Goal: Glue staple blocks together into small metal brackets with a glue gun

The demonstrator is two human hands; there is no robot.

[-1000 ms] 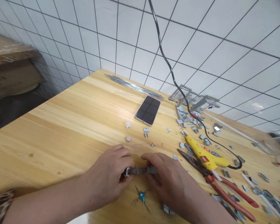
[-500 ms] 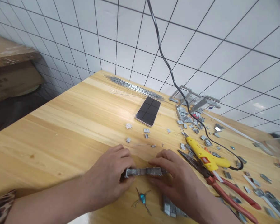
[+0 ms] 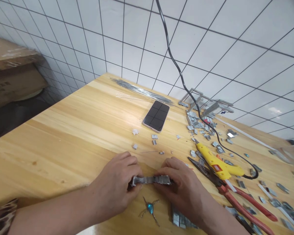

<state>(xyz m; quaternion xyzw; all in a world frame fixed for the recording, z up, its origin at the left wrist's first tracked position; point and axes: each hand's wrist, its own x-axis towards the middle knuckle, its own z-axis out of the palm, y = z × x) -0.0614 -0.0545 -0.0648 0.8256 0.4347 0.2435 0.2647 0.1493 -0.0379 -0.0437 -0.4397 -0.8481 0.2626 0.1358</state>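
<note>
While the left fingers (image 3: 136, 170) pinch the grey strip (image 3: 150, 180), the right fingers (image 3: 165, 171) close around its other end, farther right than before, exposing more.

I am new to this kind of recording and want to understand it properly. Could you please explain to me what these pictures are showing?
There is no machine here: a person works with two bare hands. All the pictures come from one camera worn on the head, looking forward and down. The left hand and the right hand hold a narrow, grey, metal-looking piece between them. Nearer the camera, on the wooden table, lies a blue stone with thin wire legs. Beyond the hands are a phone and a bundle of thin wires. To the right lie a yellow glue gun, red-handled pliers and many small grey pieces.
</note>
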